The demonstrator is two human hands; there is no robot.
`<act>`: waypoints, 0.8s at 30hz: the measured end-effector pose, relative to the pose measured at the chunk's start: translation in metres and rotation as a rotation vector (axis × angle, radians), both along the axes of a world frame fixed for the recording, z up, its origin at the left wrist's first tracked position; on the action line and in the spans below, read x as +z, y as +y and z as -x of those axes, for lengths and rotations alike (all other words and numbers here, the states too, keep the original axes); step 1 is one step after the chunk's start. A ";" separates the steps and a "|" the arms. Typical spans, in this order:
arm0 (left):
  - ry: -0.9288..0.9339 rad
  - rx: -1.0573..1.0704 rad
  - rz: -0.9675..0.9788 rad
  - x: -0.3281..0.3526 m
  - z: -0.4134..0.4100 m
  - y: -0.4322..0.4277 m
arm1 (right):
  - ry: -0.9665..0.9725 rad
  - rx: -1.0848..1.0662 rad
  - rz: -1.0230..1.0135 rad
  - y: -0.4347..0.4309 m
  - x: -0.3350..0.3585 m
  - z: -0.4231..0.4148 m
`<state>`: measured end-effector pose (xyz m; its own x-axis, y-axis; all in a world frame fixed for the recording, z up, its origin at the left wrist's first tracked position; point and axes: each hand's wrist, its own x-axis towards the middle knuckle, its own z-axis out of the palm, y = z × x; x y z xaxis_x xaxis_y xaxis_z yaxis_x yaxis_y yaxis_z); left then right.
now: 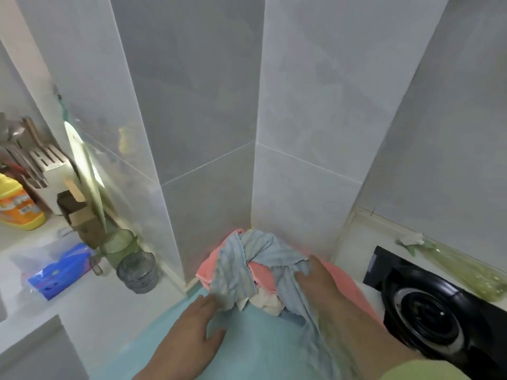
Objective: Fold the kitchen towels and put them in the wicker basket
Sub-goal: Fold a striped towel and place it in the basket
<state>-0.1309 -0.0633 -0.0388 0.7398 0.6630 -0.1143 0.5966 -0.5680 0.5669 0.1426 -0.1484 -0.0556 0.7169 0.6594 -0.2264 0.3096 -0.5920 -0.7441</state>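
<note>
A crumpled heap of kitchen towels (247,267) lies against the tiled wall corner: light blue striped, pink and cream cloths tangled together. My right hand (318,283) reaches into the heap from the right and its fingers grip a light blue towel (296,297) that trails down toward me. My left hand (192,327) lies flat with straight fingers on a teal cloth (255,346) spread on the counter, fingertips touching the heap's lower left edge. No wicker basket is in view.
A black gas hob burner (428,314) sits close on the right. On the left stand a glass jar (138,271), a blue packet (60,270), a knife block (52,171) and a yellow bottle (19,204). Grey tiled walls close in behind.
</note>
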 end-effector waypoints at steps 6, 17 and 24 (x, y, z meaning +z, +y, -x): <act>-0.097 -0.160 -0.009 -0.010 -0.046 0.054 | -0.087 -0.092 0.058 0.025 -0.016 -0.002; -0.196 -0.194 -0.112 -0.035 -0.099 0.075 | -0.379 -0.217 0.110 0.024 -0.038 -0.017; -0.421 -0.013 0.691 -0.029 -0.112 0.026 | -0.210 -0.055 -0.152 0.013 0.009 0.019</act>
<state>-0.0185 -0.0372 -0.0681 0.8193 0.5355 -0.2050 0.2505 -0.0127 0.9680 0.1237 -0.1355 -0.0464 0.7732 0.6335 0.0291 0.4369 -0.4988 -0.7486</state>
